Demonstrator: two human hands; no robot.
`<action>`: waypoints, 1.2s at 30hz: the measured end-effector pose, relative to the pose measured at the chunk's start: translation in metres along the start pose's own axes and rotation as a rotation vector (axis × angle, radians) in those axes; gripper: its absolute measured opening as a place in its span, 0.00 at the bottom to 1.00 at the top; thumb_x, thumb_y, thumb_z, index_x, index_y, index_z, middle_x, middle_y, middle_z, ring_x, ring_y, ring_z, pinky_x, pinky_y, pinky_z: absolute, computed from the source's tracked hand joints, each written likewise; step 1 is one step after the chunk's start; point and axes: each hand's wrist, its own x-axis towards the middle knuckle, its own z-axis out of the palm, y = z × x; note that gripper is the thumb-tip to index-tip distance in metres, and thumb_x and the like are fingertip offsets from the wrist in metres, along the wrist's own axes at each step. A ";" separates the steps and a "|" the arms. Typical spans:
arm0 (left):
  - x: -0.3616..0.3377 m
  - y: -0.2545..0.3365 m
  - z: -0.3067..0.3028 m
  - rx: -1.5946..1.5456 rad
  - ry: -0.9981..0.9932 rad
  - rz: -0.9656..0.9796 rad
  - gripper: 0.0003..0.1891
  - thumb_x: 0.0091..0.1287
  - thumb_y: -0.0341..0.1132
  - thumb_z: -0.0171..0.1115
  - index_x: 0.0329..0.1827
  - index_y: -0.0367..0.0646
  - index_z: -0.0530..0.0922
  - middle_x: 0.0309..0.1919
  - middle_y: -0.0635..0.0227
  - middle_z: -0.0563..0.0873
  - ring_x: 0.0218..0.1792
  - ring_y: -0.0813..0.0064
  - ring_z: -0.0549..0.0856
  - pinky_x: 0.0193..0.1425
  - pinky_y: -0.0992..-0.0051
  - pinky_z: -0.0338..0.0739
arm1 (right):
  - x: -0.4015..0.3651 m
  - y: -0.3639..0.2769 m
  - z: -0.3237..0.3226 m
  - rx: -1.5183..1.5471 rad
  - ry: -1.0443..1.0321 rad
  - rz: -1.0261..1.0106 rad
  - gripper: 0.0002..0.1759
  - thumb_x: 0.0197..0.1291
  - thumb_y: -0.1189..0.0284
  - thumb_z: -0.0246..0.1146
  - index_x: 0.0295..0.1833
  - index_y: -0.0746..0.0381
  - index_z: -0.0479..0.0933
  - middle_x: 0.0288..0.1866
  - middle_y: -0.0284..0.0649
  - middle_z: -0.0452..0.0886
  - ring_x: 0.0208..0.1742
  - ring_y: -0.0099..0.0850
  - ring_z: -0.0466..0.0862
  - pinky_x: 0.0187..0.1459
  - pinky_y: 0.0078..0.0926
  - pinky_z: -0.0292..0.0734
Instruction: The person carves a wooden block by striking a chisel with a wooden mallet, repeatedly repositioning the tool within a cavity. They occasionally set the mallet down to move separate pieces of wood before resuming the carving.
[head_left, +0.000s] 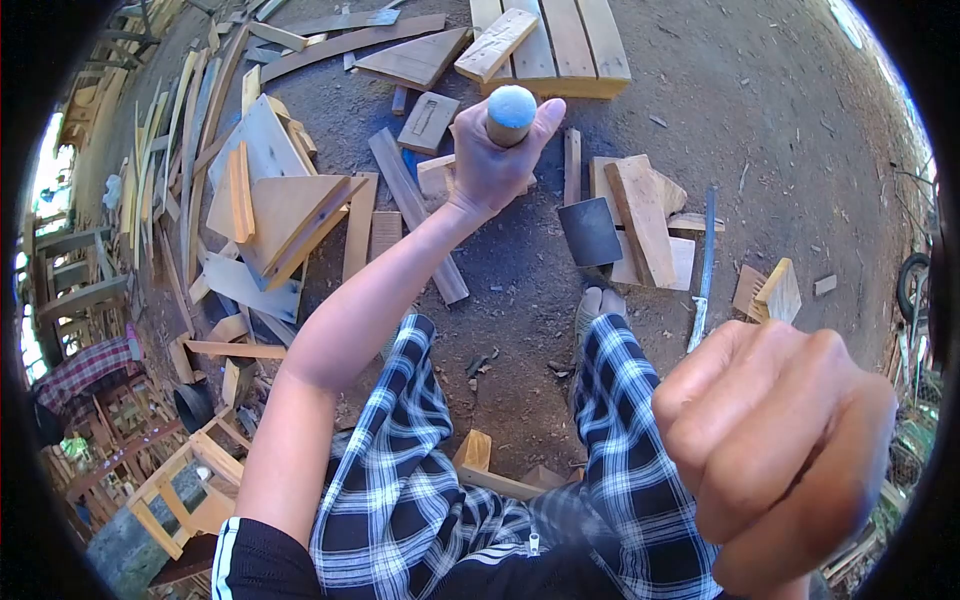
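My left hand [490, 165] is stretched out in front of me, its fingers wrapped round a thick wooden handle [510, 115]. The handle's pale blue, round end points up at me; its lower part is hidden by the hand. Below and behind this hand, a pale wood block [436, 176] shows in part on the ground. My right hand [775, 440] is raised close to the camera at lower right, closed in a fist. Whatever it may hold is hidden by the fingers.
A slatted wooden platform [555, 45] stands ahead. Wood offcuts [275, 215] are heaped on the left, with long strips behind. Right of centre lie a dark square plate [590, 232], a plank [640, 220] and a long blade [709, 235]. A small wooden frame [165, 490] is at lower left.
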 end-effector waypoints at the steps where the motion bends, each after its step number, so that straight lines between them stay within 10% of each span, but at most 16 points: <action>1: 0.000 -0.001 -0.001 -0.001 0.000 -0.024 0.17 0.66 0.41 0.70 0.20 0.43 0.79 0.16 0.77 0.81 0.21 0.88 0.80 0.25 0.81 0.74 | -0.006 -0.002 -0.002 -0.023 0.016 0.011 0.21 0.63 0.68 0.69 0.21 0.62 0.68 0.12 0.30 0.66 0.09 0.21 0.62 0.15 0.19 0.51; 28: -0.004 -0.004 -0.005 -0.116 0.032 -0.135 0.15 0.66 0.40 0.70 0.23 0.43 0.79 0.18 0.78 0.81 0.21 0.89 0.79 0.26 0.83 0.74 | -0.023 0.028 -0.047 -0.666 0.322 0.314 0.17 0.55 0.58 0.68 0.29 0.62 0.80 0.23 0.32 0.77 0.22 0.19 0.74 0.23 0.18 0.64; 31: -0.004 -0.006 -0.008 -0.081 0.023 -0.122 0.15 0.66 0.40 0.70 0.24 0.43 0.79 0.18 0.78 0.81 0.22 0.89 0.79 0.26 0.83 0.74 | -0.085 0.106 -0.111 -0.822 0.432 0.652 0.26 0.67 0.48 0.60 0.46 0.64 0.81 0.30 0.35 0.79 0.30 0.24 0.79 0.32 0.20 0.72; 33: -0.006 -0.007 -0.009 -0.099 0.029 -0.131 0.15 0.66 0.39 0.70 0.24 0.43 0.79 0.18 0.78 0.81 0.21 0.89 0.79 0.26 0.83 0.74 | -0.129 0.142 -0.133 -1.875 0.225 0.561 0.36 0.62 0.43 0.62 0.61 0.64 0.74 0.44 0.40 0.78 0.44 0.31 0.81 0.38 0.28 0.77; 36: -0.001 -0.009 -0.013 -0.128 0.043 -0.149 0.14 0.67 0.39 0.70 0.24 0.44 0.79 0.18 0.79 0.81 0.21 0.89 0.78 0.26 0.84 0.73 | -0.162 0.165 -0.128 -1.797 0.219 0.870 0.46 0.56 0.41 0.65 0.68 0.66 0.65 0.53 0.45 0.74 0.53 0.37 0.79 0.43 0.35 0.78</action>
